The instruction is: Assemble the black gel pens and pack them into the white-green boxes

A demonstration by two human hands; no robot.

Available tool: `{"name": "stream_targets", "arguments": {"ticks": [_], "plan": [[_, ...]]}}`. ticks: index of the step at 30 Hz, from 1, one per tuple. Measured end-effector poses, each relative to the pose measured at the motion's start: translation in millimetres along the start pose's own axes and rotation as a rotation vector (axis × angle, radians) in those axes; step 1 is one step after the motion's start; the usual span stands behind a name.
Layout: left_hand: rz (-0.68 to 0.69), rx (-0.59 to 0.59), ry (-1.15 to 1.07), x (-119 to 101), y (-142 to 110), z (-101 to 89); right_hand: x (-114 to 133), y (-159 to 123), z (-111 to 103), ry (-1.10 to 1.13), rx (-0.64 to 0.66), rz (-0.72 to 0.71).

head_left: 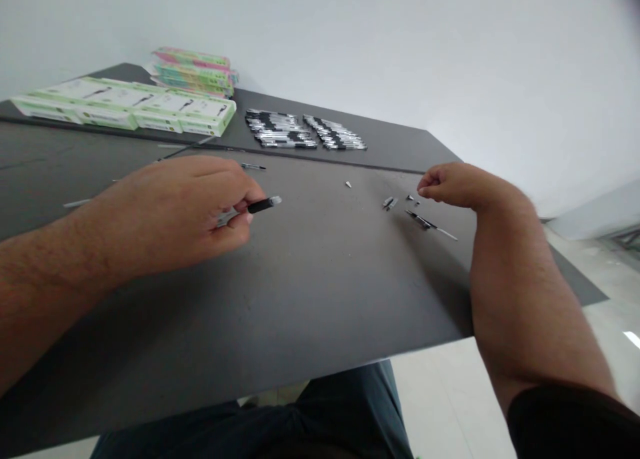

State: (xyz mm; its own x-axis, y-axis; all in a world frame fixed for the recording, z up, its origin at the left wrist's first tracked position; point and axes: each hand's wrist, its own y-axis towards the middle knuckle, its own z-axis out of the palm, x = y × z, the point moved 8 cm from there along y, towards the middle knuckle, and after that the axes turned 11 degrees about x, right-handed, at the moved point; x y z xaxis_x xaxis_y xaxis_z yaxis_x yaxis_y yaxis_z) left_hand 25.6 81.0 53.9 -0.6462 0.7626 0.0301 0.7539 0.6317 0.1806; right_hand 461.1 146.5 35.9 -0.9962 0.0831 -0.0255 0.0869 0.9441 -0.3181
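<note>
A pen barrel point(263, 205) with a black grip and a clear end is held in the left hand point(195, 212), clamped between thumb and fingers above the grey table point(310, 299), with the clear end pointed to the right. The right hand point(447, 184) is held well apart from the left, over the right side of the table, its fingers curled in toward the thumb; whether anything is pinched there cannot be told. Just beside its fingertips, small dark pieces point(411, 198) are seen, and a cluster of grey pieces point(390, 203) is laid a little to their left. Nearer the front, a group of slim black pen parts point(425, 223) is placed, with a thin white tube point(447, 234) stretched out to the right. A small pale cone point(349, 184) is set by itself between the hands. Beyond the left hand, a slim dark-tipped piece point(253, 167) is left on the table. Farther back, two side-by-side groups of pens point(280, 129) are laid out, with a row of green-and-white boxes point(125, 102) to their left, behind which colourful packets point(195, 71) are stacked near the wall point(350, 45).
</note>
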Motion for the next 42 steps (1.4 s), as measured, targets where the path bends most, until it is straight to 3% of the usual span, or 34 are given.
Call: {"name": "stream_targets", "arguments": {"ticks": [6,12,17,21,24,27,30,33,37,42], "plan": [[-0.024,0.035,-0.010,4,1,5.3,-5,-27,3,-0.037,-0.012,0.009],[-0.021,0.095,-0.010,0,5,7.8,-3,-48,40,-0.142,0.125,0.008],[-0.021,0.102,-0.020,1,6,9.0,-2,-50,53,-0.138,0.094,0.061],[-0.028,0.087,-0.060,4,5,9.7,-8,-49,48,-0.084,0.028,0.092],[-0.038,0.071,-0.096,3,5,10.1,-7,-56,24,0.004,-0.134,0.072],[-0.066,0.057,-0.176,-1,6,10.8,22,-69,-4,0.301,-0.253,-0.070],[-0.088,0.067,-0.296,-7,5,14.2,85,-84,-31,0.758,-0.327,-0.417],[-0.071,0.045,-0.398,-15,3,15.0,149,-96,-44,1.010,-0.355,-0.602],[-0.035,0.010,-0.447,-21,2,13.9,201,-103,-37,1.080,-0.342,-0.703],[0.002,0.004,-0.456,-26,2,15.4,208,-104,-10,1.211,-0.275,-0.771]]}}
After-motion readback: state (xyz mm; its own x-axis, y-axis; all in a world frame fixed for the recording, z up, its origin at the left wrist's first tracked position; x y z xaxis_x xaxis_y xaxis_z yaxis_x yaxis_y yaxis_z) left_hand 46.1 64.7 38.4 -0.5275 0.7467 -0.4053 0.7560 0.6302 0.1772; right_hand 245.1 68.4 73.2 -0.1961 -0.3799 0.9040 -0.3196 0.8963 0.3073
